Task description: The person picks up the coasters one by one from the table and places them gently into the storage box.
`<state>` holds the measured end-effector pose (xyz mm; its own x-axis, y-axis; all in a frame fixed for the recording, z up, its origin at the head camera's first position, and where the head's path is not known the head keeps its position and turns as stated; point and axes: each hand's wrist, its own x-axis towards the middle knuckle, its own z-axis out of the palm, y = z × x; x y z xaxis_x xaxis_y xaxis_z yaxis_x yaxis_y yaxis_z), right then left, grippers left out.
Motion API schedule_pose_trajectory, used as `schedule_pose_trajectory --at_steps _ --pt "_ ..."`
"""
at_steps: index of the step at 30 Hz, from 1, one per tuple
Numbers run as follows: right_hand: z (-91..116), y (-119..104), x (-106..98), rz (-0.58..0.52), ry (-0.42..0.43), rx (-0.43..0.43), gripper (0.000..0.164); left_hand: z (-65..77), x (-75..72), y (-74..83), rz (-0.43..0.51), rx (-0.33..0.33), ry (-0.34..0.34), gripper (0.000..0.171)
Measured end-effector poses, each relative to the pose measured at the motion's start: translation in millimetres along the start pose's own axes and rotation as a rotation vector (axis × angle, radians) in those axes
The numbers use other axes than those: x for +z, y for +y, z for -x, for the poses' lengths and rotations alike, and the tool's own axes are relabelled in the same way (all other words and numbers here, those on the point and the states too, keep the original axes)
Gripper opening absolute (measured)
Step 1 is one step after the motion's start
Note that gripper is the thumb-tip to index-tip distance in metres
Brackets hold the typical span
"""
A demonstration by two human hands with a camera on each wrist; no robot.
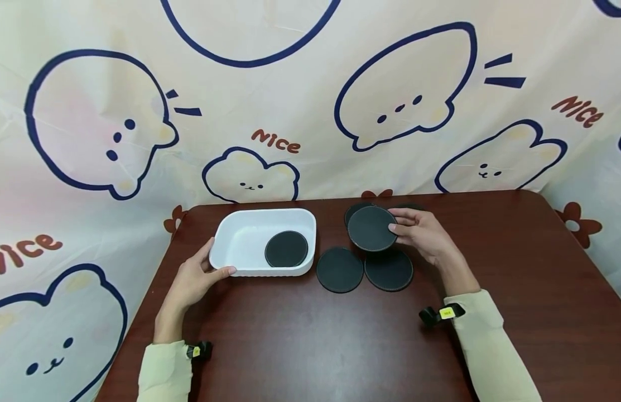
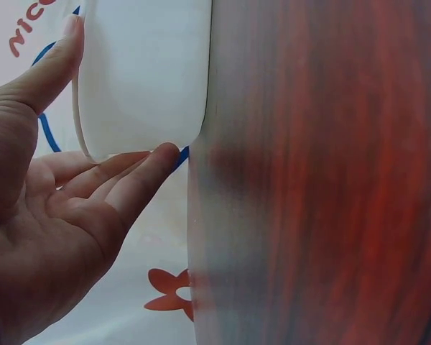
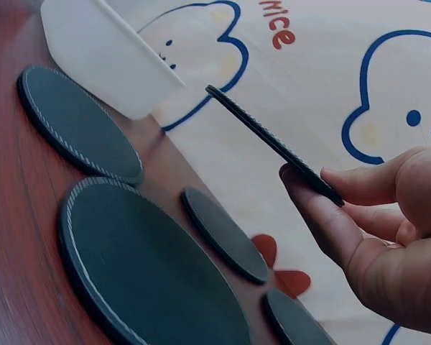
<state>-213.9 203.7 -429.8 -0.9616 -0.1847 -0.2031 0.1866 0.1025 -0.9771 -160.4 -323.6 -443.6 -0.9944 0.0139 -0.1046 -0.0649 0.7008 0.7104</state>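
My right hand [image 1: 427, 234] pinches a round black coaster [image 1: 372, 230] by its right edge, between thumb and fingers. That coaster is raised and tilted above the table, as its thin stitched edge shows in the right wrist view. My left hand [image 1: 193, 274] grips the left end of a white plastic tub [image 1: 265, 273], thumb on the near side and fingers round the end. Inside the tub, towards its right, lies another black coaster [image 1: 287, 249]. Two coasters lie side by side on the table, a left one [image 1: 340, 271] and a right one [image 1: 389, 272].
Behind the held coaster, a further coaster [image 1: 354, 212] shows only in part. One more coaster [image 1: 410, 206] peeks out beyond my right hand. The dark brown wooden table [image 1: 310, 340] ends at a cartoon-printed cloth [image 1: 320, 173] hanging behind it.
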Motion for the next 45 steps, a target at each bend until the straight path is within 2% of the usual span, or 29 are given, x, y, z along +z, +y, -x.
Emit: schedule_pose_trajectory --at_steps 7,15,19,26,40,45 --pt "-8.9 0.4 23.8 -0.038 -0.046 -0.021 0.057 0.6 2.1 -0.4 0.013 0.005 0.003 0.115" --pt "-20.2 -3.2 53.2 -0.113 -0.061 -0.015 0.054 -0.6 4.5 -1.7 0.023 0.023 0.018 0.114" --pt "-23.1 -4.5 68.9 -0.149 -0.085 -0.020 0.057 -0.8 5.2 -1.7 0.051 0.014 0.014 0.119" --pt "-28.5 -3.3 97.0 -0.218 -0.124 -0.031 0.057 0.5 5.4 -2.9 0.084 0.013 0.012 0.108" --pt "-36.3 -3.8 144.5 -0.319 -0.140 -0.005 0.052 1.9 1.4 0.0 0.059 0.021 0.007 0.110" --pt "-37.8 -4.6 159.1 -0.322 -0.143 -0.002 0.052 3.5 0.8 0.6 0.054 0.015 0.007 0.111"
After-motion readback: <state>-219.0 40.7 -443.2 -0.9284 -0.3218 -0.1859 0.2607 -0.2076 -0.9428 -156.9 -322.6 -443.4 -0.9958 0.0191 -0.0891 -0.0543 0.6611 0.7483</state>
